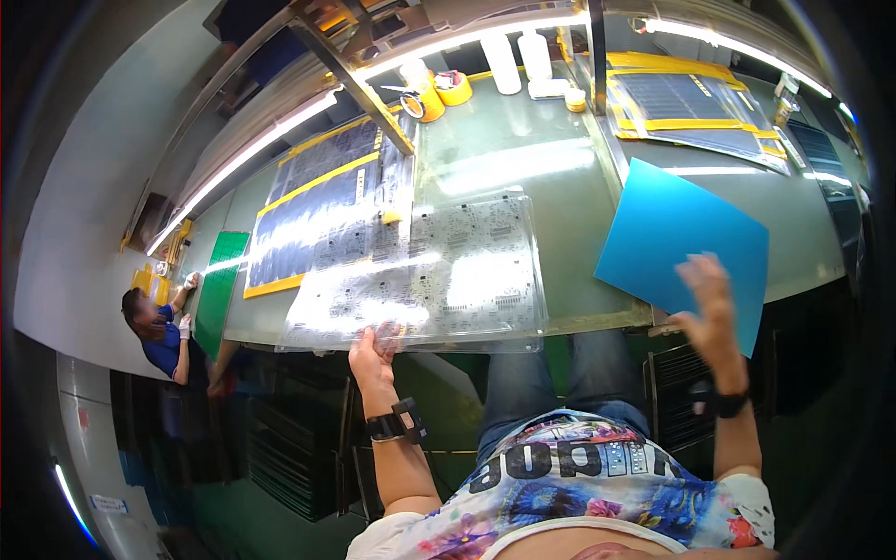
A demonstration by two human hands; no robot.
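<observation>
Packaging, labels, screens — bench view from above.

Two white plastic bottles (519, 60) stand upright side by side at the far bench edge, well beyond both hands, between them in line. A small white-and-yellow tub (576, 99) sits just right of the bottles. Small pale label (109, 504) on a curved grey surface, low and far left of the left hand (373, 359); rectangular, white, possibly with dark print, too blurred to tell. No screens visible. Right hand (711, 313) has no package near it.
</observation>
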